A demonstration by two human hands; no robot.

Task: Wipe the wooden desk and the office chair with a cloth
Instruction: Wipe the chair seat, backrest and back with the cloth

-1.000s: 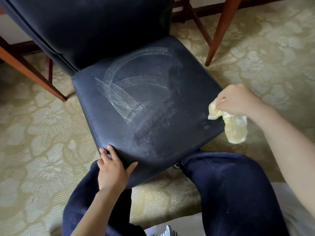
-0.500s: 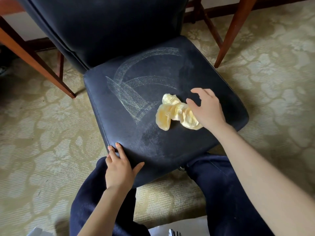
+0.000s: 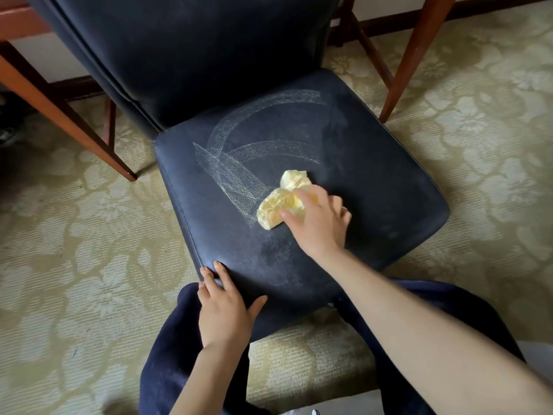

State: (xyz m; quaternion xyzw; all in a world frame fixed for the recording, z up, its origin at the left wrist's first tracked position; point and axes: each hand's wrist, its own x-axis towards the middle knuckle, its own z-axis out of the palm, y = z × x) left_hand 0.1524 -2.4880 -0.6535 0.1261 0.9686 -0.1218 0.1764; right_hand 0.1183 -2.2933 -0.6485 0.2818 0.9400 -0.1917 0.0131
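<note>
The office chair (image 3: 374, 181) has a dark blue leather seat with pale curved wipe streaks across its left half. A crumpled yellow cloth (image 3: 279, 205) lies near the seat's middle. My right hand (image 3: 320, 223) presses on the cloth's right side, fingers spread over it and slightly bent. My left hand (image 3: 226, 310) rests flat on the seat's front left corner, fingers straight and thumb out. The chair's backrest (image 3: 194, 46) rises behind the seat. Of the wooden desk only the legs (image 3: 414, 55) and a corner at upper left show.
A pale patterned carpet (image 3: 74, 235) covers the floor all round the chair. A slanted wooden leg (image 3: 68, 121) stands to the left of the seat. My knees in dark trousers (image 3: 185, 363) sit just before the seat's front edge.
My right hand carried the cloth from off the seat's right edge onto the seat, then slid it left toward the streaks. The left hand stayed on the front corner.
</note>
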